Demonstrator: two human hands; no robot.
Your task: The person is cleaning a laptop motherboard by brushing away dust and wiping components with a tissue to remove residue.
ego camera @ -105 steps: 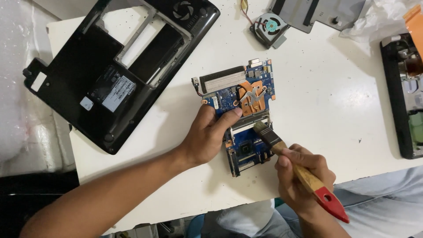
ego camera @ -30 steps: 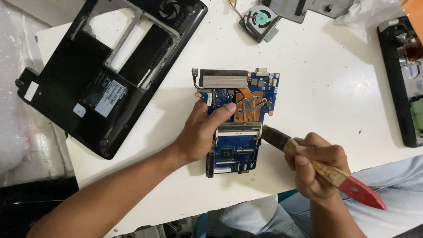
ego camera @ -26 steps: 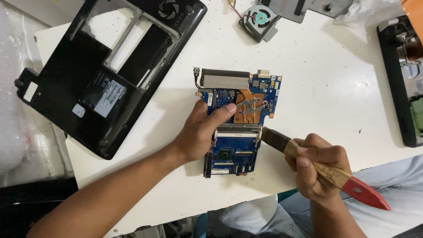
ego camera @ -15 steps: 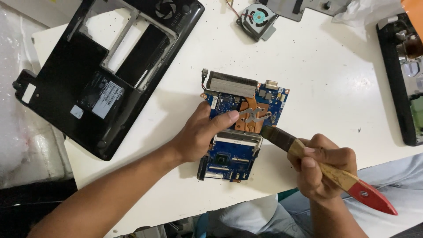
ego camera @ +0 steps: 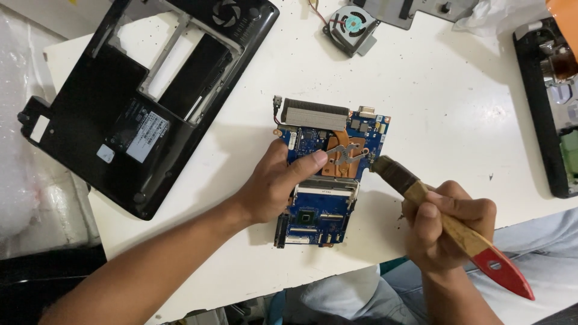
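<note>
A blue laptop motherboard (ego camera: 328,210) with a copper heat pipe and a grey finned heatsink (ego camera: 315,114) lies on the white table (ego camera: 439,108). My left hand (ego camera: 274,183) presses on its left side, thumb on the board's middle. My right hand (ego camera: 448,225) grips a paintbrush (ego camera: 448,225) with a wooden handle and red end. The dark bristles touch the board's right edge, next to the copper plate.
A black laptop bottom case (ego camera: 132,102) lies at the upper left. A small cooling fan (ego camera: 350,24) and a grey metal part sit at the top. Another opened device (ego camera: 551,108) lies along the right edge. The table's front edge runs just below my hands.
The motherboard has turned slightly clockwise under my left hand. The brush has moved up from the board's lower right to its right edge by the copper plate.
</note>
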